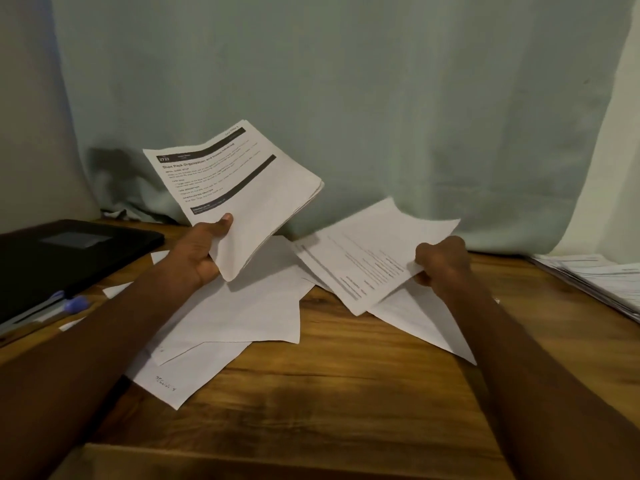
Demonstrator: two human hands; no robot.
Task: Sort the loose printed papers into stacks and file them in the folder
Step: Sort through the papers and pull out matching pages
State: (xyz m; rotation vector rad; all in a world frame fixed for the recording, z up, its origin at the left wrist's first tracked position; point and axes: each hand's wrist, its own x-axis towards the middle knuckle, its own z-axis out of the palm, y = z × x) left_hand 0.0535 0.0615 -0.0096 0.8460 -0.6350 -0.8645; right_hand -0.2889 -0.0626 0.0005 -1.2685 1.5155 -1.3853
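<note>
My left hand (199,252) holds up a thin stack of printed papers (249,188) above the wooden table (346,375), thumb on the front page with dark header bars. My right hand (441,259) grips the right edge of a few printed sheets (367,261), lifted slightly off the table and blurred. Several loose white sheets (249,313) lie scattered under and between my hands, mostly blank side up. A black folder (65,254) lies shut at the left of the table.
A second pile of printed papers (602,282) sits at the table's right edge. A blue-capped pen (74,304) lies in front of the folder. A pale green curtain (346,98) hangs right behind the table.
</note>
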